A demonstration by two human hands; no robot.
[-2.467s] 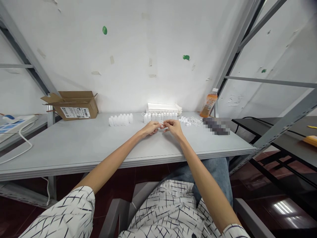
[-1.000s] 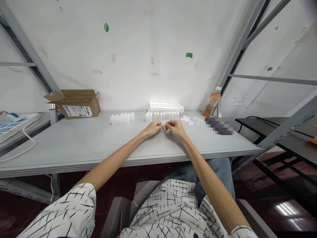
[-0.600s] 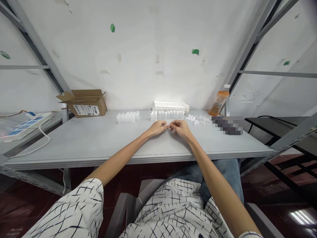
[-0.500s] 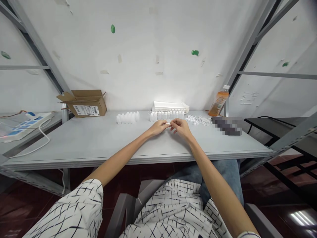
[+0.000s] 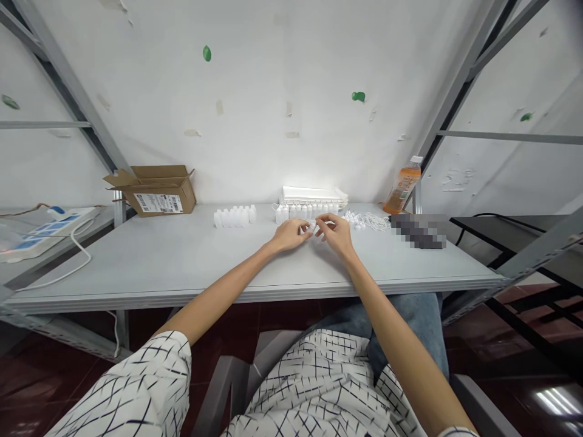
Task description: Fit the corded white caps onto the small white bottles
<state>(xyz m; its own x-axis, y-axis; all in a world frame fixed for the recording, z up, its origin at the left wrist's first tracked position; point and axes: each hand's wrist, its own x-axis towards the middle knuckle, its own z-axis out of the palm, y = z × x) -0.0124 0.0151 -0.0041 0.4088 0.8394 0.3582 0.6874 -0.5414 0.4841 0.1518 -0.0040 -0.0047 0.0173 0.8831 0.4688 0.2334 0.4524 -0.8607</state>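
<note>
In the middle of the table, my left hand (image 5: 291,235) and my right hand (image 5: 336,234) face each other with fingertips nearly meeting. Between them is a small white plastic bottle (image 5: 313,226), mostly covered by the fingers; my left hand pinches it. The right fingers are bent together at its other side, and what they grip is too small to make out. Just behind my hands stands a row of small white bottles (image 5: 296,212) with tops on. A second group of white bottles (image 5: 235,216) stands to the left. Small white caps (image 5: 354,220) lie heaped right of my right hand.
White cords (image 5: 377,222) lie beside the caps. A white stack of trays or sheets (image 5: 312,195) rests against the wall. An open cardboard box (image 5: 164,197) stands back left, an orange drink bottle (image 5: 403,185) back right. A blurred dark item (image 5: 419,231) and a power strip (image 5: 57,230) flank the table.
My hands have shifted slightly, with the fingertips a little farther apart and the right hand raised a bit. The bottle between them has tilted. The other things have stayed put.
</note>
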